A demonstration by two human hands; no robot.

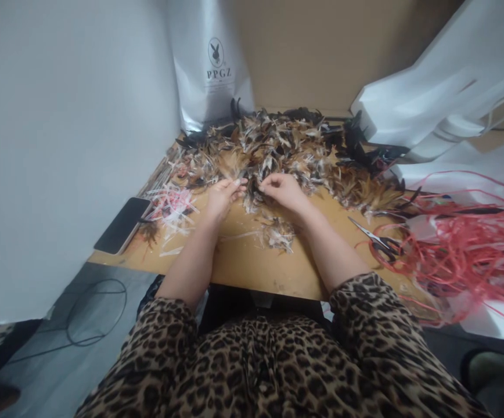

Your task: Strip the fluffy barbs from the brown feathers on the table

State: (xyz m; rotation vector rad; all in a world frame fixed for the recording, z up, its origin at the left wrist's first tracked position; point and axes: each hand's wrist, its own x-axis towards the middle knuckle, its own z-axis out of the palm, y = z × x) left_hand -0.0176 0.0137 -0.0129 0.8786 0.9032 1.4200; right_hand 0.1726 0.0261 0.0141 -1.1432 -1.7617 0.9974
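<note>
My left hand (223, 197) is closed in a pinch at the front edge of a large heap of feathers (287, 136), brown, black and white. Tan feathers (233, 164) rise just beyond its fingertips. Opposite it, my right hand (284, 190) pinches at a small dark feather bunch (254, 187) that lies between the two hands. Exactly which strands each set of fingertips grips is too small to make out. A loose tuft of brown and white feathers (278, 234) rests on the wooden table (269, 270) between my forearms.
A phone (122, 225) lies at the left edge, near pink and white strips (173, 203). Scissors (376, 239) lie to the right, beside a tangle of red plastic ribbon (478, 249). A white bag (215, 69) stands behind the heap, with white packaging (430, 87) at the back right.
</note>
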